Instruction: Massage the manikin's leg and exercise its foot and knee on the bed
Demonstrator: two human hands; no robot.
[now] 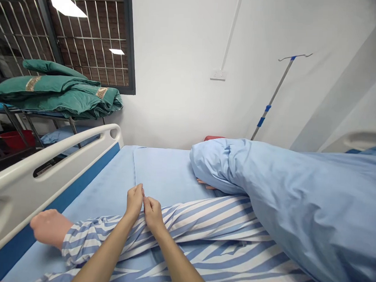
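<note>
Both my hands are closed, thumbs and fingers pressed together, and they nearly touch each other above a leg in blue-and-white striped trousers (209,219). My left hand (134,200) is over the far edge of the shin, with the light blue sheet (162,169) behind it. Close beside it, my right hand (153,212) overlaps the trouser cloth. Whatever the fingertips pinch, if anything, is hidden. A bare foot (51,228) sticks out of the cuff on the left. More striped cloth lies nearer to me.
A blue quilt (297,195) covers the right side, with some fingers (206,184) showing under its edge. A white-and-blue bed end board (81,153) stands at left. Behind are folded green quilts (62,89), a barred window (89,32) and an IV pole (274,95).
</note>
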